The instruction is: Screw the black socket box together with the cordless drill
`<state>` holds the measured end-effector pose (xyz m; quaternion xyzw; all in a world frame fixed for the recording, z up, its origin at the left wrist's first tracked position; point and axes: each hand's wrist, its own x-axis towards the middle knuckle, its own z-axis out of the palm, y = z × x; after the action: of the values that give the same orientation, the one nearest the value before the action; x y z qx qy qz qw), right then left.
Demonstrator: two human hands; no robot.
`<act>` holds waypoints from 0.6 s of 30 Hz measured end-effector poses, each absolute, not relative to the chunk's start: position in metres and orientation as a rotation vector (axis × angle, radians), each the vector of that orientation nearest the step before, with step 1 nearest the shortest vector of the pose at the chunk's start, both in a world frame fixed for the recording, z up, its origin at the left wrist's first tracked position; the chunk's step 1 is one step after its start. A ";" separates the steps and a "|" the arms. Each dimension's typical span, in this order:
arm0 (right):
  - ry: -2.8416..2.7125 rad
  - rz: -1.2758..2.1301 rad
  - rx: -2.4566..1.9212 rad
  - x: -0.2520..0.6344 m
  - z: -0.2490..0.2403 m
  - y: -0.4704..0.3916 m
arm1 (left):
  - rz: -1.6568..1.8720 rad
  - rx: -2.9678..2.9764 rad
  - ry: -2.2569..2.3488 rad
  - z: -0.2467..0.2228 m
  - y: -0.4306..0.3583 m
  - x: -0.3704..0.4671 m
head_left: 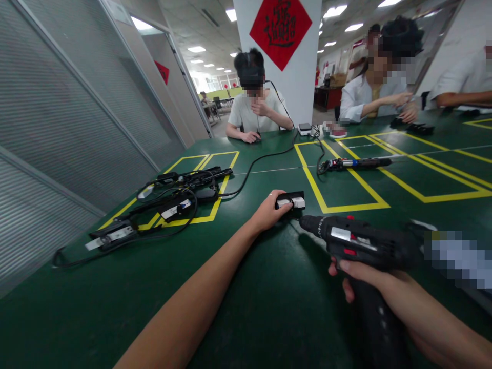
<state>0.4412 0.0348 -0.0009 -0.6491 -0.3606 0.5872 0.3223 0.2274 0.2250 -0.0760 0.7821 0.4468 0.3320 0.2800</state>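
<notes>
My right hand [369, 279] is wrapped round the grip of a black cordless drill [365, 243] with red buttons and a silver label. The drill's chuck points left, its tip close to a small black block with a white label [295, 201]. Whether the bit touches the block, I cannot tell. My left hand [271, 210] grips this block from its left side, thumb across the label, and holds it at the table. The underside of the block is hidden.
On the green table [246, 307], black cabled devices [184, 195] lie at the left among yellow tape outlines [353, 207]. A slim black tool [357, 163] lies beyond the drill. A cable crosses the middle. Several people sit around the far side.
</notes>
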 end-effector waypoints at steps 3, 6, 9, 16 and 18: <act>-0.876 1.566 -1.662 0.440 -0.003 0.037 | 0.868 2.099 1.209 -0.075 0.224 0.228; -0.889 1.559 -1.660 0.442 -0.006 0.038 | 0.862 2.102 1.197 -0.075 0.224 0.227; -0.894 1.572 -1.679 0.443 -0.008 0.036 | 0.885 2.121 1.178 -0.075 0.224 0.226; -0.890 1.582 -1.649 0.444 -0.006 0.038 | 0.904 2.166 1.158 -0.076 0.224 0.225; -0.947 1.548 -1.668 0.445 -0.006 0.039 | 0.908 2.183 1.162 -0.077 0.224 0.225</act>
<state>0.4451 0.0391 -0.0062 -0.6385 -0.3625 0.5922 0.3320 0.2249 0.2241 -0.0766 0.8021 0.4269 0.3338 0.2508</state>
